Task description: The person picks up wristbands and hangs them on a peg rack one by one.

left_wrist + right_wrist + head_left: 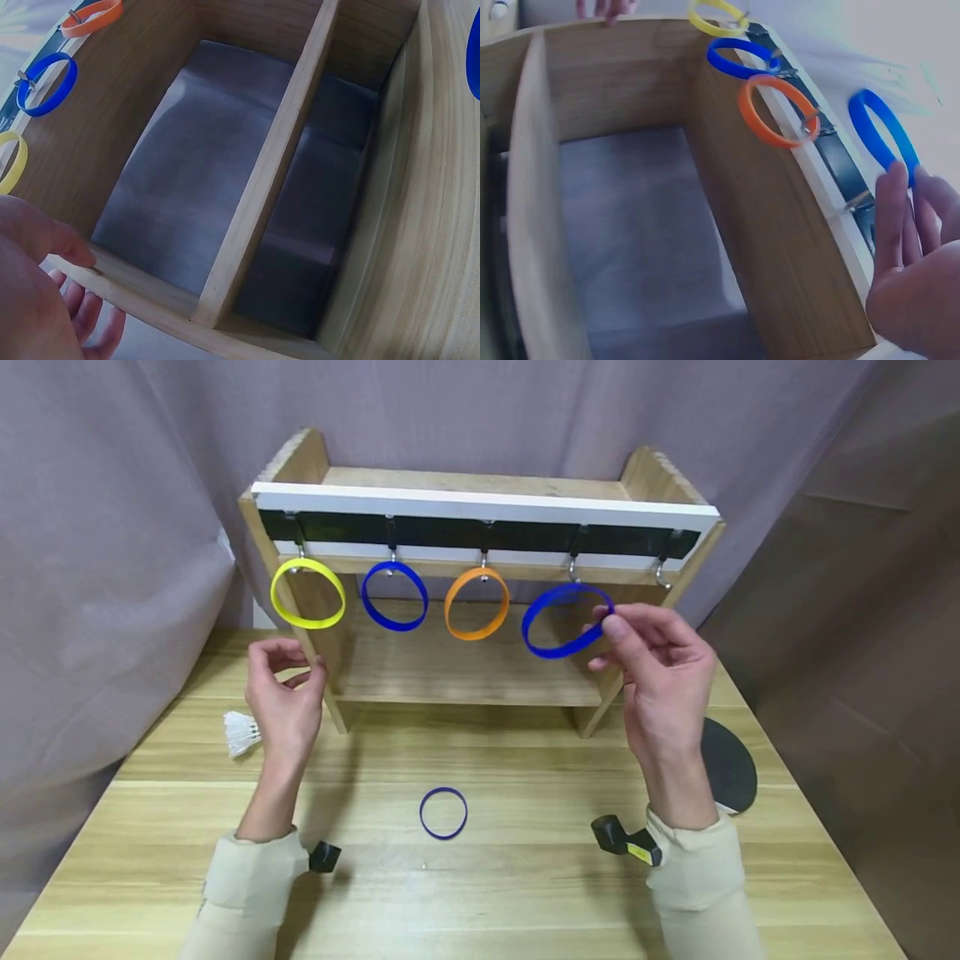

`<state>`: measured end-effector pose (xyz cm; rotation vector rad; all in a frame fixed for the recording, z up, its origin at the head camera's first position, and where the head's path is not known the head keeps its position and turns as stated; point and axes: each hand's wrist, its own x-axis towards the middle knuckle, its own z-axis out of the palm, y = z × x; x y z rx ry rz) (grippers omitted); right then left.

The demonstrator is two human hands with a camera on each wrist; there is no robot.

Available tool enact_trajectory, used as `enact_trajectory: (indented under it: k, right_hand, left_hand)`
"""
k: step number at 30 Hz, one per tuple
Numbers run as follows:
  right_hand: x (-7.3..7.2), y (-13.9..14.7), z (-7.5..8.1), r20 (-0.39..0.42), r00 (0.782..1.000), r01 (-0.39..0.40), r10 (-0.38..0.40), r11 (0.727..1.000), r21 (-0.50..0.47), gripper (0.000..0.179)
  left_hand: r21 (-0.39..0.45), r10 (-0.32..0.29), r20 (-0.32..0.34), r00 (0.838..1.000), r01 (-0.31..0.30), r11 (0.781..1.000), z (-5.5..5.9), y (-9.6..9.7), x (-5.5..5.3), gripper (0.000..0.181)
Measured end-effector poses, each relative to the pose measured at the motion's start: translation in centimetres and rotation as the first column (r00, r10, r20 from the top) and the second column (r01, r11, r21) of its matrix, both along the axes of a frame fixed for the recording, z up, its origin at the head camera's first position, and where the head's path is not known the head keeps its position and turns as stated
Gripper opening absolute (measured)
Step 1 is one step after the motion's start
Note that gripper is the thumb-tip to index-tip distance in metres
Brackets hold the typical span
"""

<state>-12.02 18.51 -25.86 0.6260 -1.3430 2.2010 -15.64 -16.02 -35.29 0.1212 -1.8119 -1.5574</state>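
Observation:
Between thumb and fingers my right hand (667, 685) pinches the right side of a blue wristband (555, 652), held up in front of the fourth hook (573, 568). In the right wrist view the band stands apart from that hook. My left hand (285, 702) grips the left side board of a wooden shelf (465, 668), thumb on the inner face and fingers outside. Along the hook rack (480, 500) hang a yellow wristband (315, 624), another blue wristband (401, 627) and an orange wristband (465, 636), one per hook. The rightmost hook (662, 575) is bare.
A darker blue band (443, 837) lies flat on the wooden table (517, 877) in front of the shelf. By my left forearm is a white shuttlecock (241, 734). A black paddle (727, 768) lies partly behind my right wrist. Grey curtains (480, 418) hang behind.

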Motion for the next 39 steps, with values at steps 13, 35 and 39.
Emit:
enact_trajectory:
  k: [13,35,39]
  right_hand:
    - [-1.9,-0.3,0.1,0.127,0.989,0.091,-0.071,0.983,-0.159,0.033]
    - [-1.9,-0.2,-0.9,0.144,0.982,0.126,-0.124,0.992,-0.011,0.033]
    - [-1.9,-0.1,-0.9,0.144,0.979,0.140,-0.142,0.990,0.021,0.032]
  left_hand:
    - [-0.011,0.006,0.003,1.000,-0.006,1.000,-0.3,-0.1,0.0,0.029]
    - [-0.010,0.009,0.011,1.000,-0.009,1.000,-0.1,-0.1,-0.1,0.029]
    - [-0.013,0.010,0.011,1.000,-0.010,1.000,-0.1,-0.2,-0.1,0.029]
